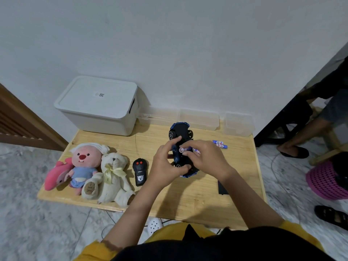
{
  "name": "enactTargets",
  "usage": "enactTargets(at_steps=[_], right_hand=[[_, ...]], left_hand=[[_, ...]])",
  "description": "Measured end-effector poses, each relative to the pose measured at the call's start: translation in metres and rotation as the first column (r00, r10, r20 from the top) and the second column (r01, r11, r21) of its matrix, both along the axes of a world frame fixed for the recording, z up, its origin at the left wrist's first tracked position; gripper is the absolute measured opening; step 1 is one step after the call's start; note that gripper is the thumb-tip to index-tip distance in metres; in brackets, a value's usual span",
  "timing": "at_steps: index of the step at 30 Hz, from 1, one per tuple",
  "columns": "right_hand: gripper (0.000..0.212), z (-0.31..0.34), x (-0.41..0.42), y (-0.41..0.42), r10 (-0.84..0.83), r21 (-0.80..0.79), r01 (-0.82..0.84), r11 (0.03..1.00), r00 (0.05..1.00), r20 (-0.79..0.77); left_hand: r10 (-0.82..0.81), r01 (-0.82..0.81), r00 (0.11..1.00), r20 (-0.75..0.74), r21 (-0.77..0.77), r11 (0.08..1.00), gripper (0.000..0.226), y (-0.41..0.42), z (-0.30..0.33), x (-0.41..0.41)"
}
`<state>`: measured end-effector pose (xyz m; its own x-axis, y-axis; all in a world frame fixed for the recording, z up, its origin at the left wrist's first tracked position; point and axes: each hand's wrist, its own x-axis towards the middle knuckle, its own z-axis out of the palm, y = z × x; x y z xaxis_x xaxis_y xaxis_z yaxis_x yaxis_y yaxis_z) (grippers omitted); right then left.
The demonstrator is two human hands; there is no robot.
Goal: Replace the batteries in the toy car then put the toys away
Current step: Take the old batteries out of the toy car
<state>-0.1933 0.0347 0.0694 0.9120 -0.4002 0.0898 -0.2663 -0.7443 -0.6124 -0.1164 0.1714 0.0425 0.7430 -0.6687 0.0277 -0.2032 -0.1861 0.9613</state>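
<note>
A blue and black toy car [180, 131] lies upside down on the wooden table [188, 200], its wheels up. My left hand [165, 164] grips the car's near end and side. My right hand [209, 157] pinches a battery [182, 150] over the car's underside, at the battery bay. Two more batteries [220, 144] with blue ends lie on the table just right of the car. A black battery cover [222, 187] rests near the table's right edge. The black remote control [139, 172] with red buttons lies left of my hands.
Three plush toys, a pink dolphin [56, 174], a pink beaver [84, 162] and a white bear [113, 176], sit at the table's left. A white lidded box [99, 104] and clear trays [198, 118] line the wall. A person's legs [301, 136] and a pink basket [327, 181] are at right.
</note>
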Motion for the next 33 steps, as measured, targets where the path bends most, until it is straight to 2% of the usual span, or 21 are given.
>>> enactTargets(at_steps=[3, 7, 9, 11, 13, 14, 16, 22, 25, 28, 31, 33], right_hand=[[0.013, -0.002, -0.003, 0.0, -0.076, 0.249, 0.052, 0.967, 0.993, 0.086], [0.005, 0.0, -0.006, 0.004, -0.253, 0.491, 0.138, 0.86, 0.952, 0.175], [0.014, -0.003, -0.009, 0.003, -0.358, 0.668, 0.196, 0.718, 0.927, 0.112], [0.023, -0.009, -0.011, 0.001, -0.439, 0.833, 0.225, 0.505, 0.898, 0.024], [0.028, -0.014, -0.013, 0.001, -0.498, 0.923, 0.229, 0.309, 0.866, -0.048], [0.029, -0.016, -0.014, 0.003, -0.515, 0.948, 0.215, 0.234, 0.854, -0.067], [0.031, -0.02, -0.015, 0.007, -0.533, 0.971, 0.183, 0.156, 0.843, -0.073], [0.029, -0.026, -0.014, 0.019, -0.579, 0.97, 0.236, 0.052, 0.799, -0.163], [0.038, -0.031, -0.011, 0.022, -0.588, 0.954, 0.298, 0.019, 0.775, -0.23], [0.037, -0.035, -0.011, 0.021, -0.62, 0.914, 0.394, 0.101, 0.743, -0.252], [0.036, -0.039, -0.011, 0.016, -0.647, 0.901, 0.412, 0.14, 0.727, -0.232], [0.029, -0.041, -0.01, 0.008, -0.642, 0.885, 0.424, 0.194, 0.736, -0.212]], left_hand=[[-0.006, 0.006, 0.998, -0.055, -0.003, 1.0, 0.081, 0.004, 0.002, 0.001], [-0.056, 0.06, 0.993, -0.101, 0.041, 0.997, 0.08, 0.008, -0.002, 0.002], [-0.079, 0.09, 0.987, -0.141, 0.069, 0.994, 0.08, 0.008, -0.007, 0.003], [-0.098, 0.119, 0.978, -0.186, 0.107, 0.987, 0.079, 0.01, -0.013, 0.003], [-0.118, 0.156, 0.962, -0.247, 0.139, 0.978, 0.079, 0.011, -0.021, 0.005], [-0.128, 0.175, 0.951, -0.281, 0.148, 0.973, 0.079, 0.013, -0.025, 0.006], [-0.146, 0.209, 0.934, -0.327, 0.166, 0.964, 0.079, 0.015, -0.035, 0.008], [-0.197, 0.285, 0.923, -0.332, 0.24, 0.928, 0.08, 0.012, -0.059, 0.023], [-0.195, 0.295, 0.924, -0.329, 0.286, 0.912, 0.08, 0.007, -0.067, 0.03], [-0.234, 0.338, 0.919, -0.317, 0.333, 0.88, 0.081, 0.004, -0.07, 0.034], [-0.259, 0.367, 0.916, -0.306, 0.381, 0.848, 0.084, 0.001, -0.073, 0.034], [-0.252, 0.339, 0.936, -0.247, 0.433, 0.835, 0.085, -0.002, -0.074, 0.035]])
